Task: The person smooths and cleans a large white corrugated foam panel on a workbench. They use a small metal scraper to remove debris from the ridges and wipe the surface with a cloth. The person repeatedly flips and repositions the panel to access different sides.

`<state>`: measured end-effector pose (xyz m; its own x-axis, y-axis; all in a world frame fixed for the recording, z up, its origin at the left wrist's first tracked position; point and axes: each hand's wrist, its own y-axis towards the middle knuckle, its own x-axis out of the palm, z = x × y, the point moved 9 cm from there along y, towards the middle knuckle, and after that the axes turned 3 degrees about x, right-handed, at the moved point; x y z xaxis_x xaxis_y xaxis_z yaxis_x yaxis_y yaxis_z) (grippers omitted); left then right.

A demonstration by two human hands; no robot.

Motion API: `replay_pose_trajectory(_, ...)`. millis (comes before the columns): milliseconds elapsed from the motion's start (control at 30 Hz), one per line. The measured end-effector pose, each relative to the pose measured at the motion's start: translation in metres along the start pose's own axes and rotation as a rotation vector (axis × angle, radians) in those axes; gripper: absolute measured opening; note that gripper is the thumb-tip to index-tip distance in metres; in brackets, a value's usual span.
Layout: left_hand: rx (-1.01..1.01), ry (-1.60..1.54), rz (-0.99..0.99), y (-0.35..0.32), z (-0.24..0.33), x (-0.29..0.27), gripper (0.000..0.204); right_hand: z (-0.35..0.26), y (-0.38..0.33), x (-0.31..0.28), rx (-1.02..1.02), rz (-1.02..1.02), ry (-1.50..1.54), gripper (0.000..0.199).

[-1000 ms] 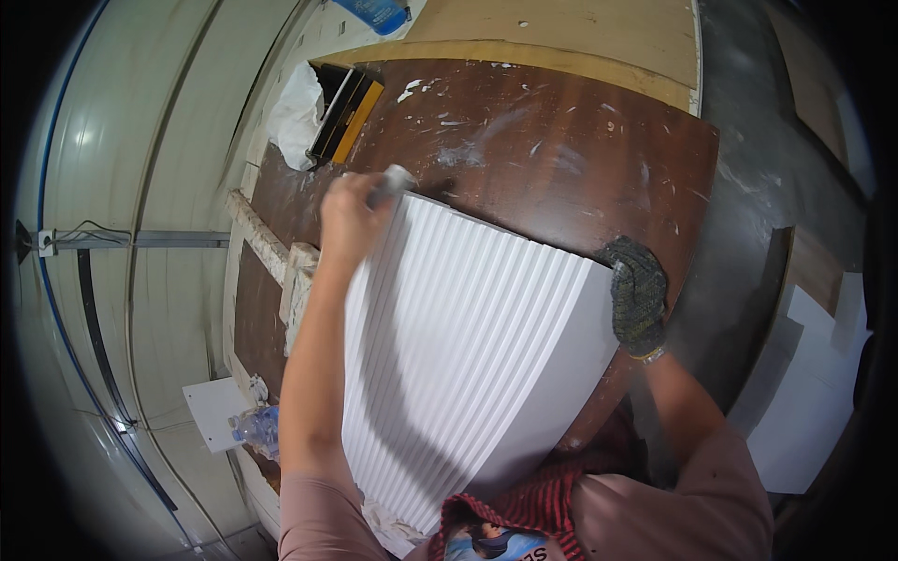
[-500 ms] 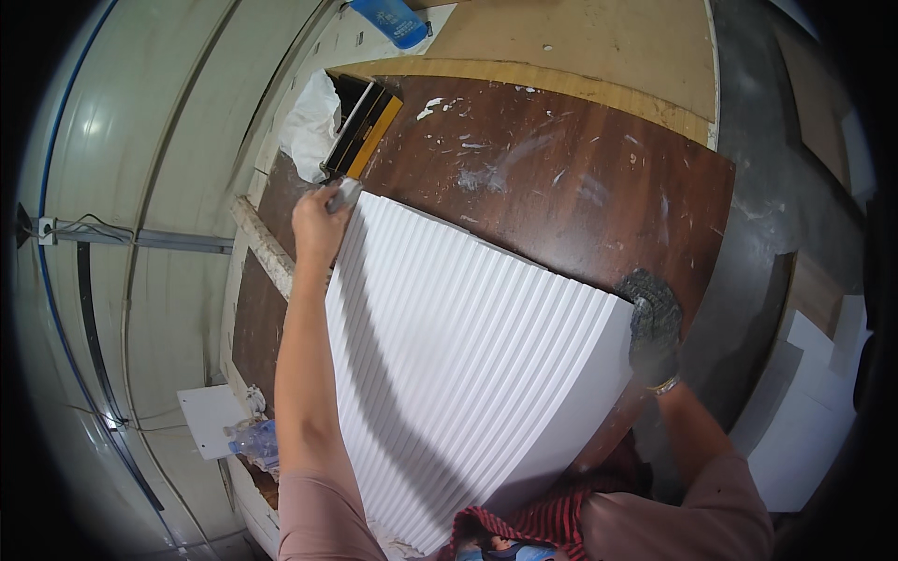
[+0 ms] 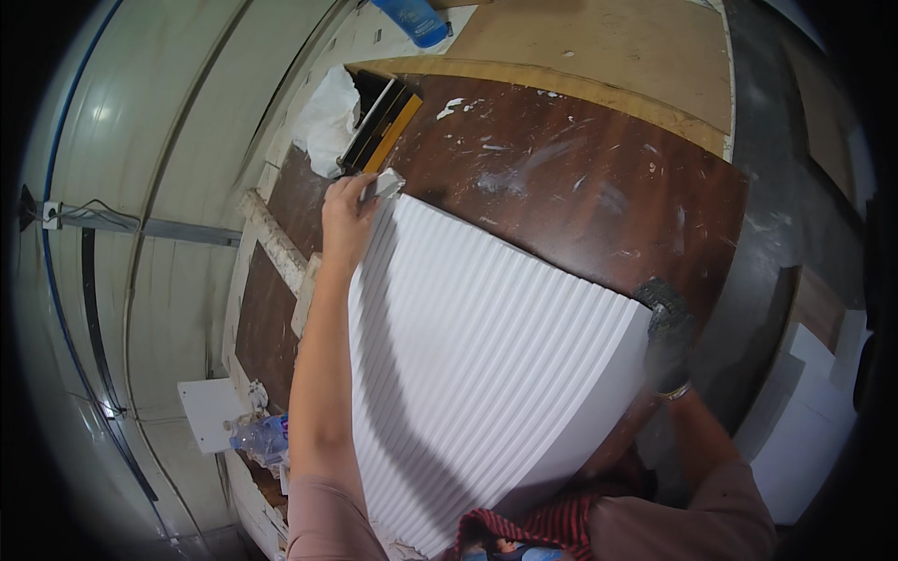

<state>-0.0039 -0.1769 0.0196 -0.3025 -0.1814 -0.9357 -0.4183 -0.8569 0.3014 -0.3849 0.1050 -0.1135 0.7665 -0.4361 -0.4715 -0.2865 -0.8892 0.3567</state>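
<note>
At the far left corner of the white ribbed panel (image 3: 486, 365) on the brown tabletop (image 3: 599, 196), the left hand (image 3: 346, 213) pinches a small pale block (image 3: 388, 183) in its fingers; the gloved right hand (image 3: 668, 335) touches the far right corner, its fingers' grip unclear. A tilted block might nick the ridges, or slack right-hand pressure let the panel skid. White scuffs (image 3: 510, 176) mark the tabletop, between a pale wall (image 3: 173, 318) and grey floor (image 3: 776, 187).
</note>
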Motion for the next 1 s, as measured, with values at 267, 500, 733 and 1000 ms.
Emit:
replay_pose_trajectory(267,-0.213,-0.206,-0.119,-0.079,-0.029,-0.014,0.043,0.011,-0.009,0.007,-0.032,-0.109,-0.136,0.033)
replay_pose_trajectory(500,-0.369,-0.136,-0.078,-0.266,-0.061,-0.089,0.040,0.049,-0.018,0.010,0.002,-0.012,-0.041,0.034)
replay_pose_trajectory(733,-0.729,0.027,-0.049,-0.491,-0.103,-0.169,0.045,0.088,-0.022,0.018,0.061,0.001,-0.041,0.037)
replay_pose_trajectory(1000,-0.840,-0.080,0.055,-0.609,-0.062,-0.217,0.045,0.043,-0.017,-0.006,0.072,0.027,-0.107,0.041)
